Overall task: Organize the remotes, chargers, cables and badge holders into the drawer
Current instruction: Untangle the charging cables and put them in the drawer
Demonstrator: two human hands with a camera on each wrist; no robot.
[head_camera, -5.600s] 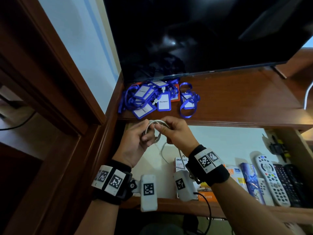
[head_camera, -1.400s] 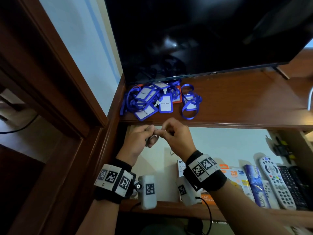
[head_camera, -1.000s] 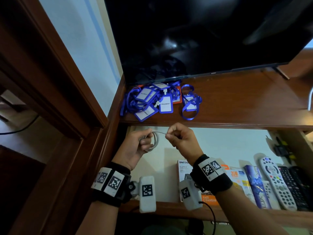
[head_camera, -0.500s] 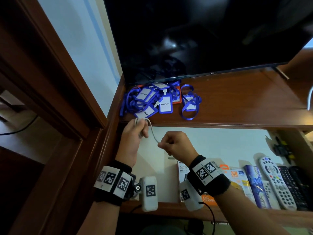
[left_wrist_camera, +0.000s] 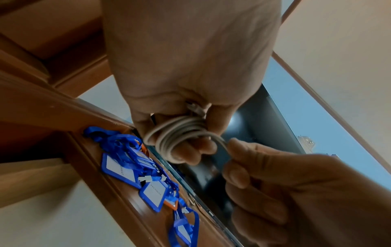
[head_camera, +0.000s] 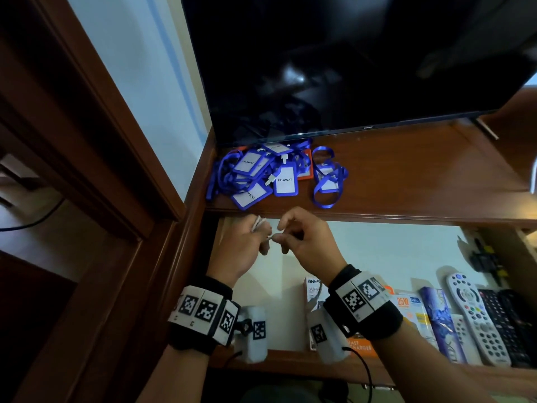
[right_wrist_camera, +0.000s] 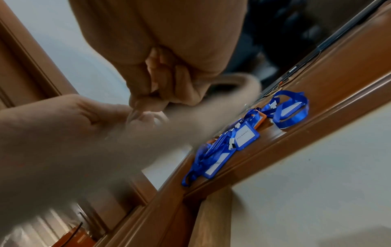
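My left hand [head_camera: 238, 245] grips a coiled grey round cable [left_wrist_camera: 177, 135] over the open brown wooden drawer [head_camera: 290, 365], loops upright; my right hand [head_camera: 308, 242] pinches its tail, which runs rightward; blue plastic badge holders [head_camera: 273, 173] lie on the far shelf

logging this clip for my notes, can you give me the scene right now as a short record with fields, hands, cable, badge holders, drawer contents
left hand: left hand holds a grey cable coiled round its fingers
right hand: right hand pinches the cable's free end beside the coil
badge holders: blue badge holders piled with lanyards on the wooden shelf, under the TV
drawer: drawer open below the shelf
drawer contents: charger boxes, white remote and black remotes along the near right side
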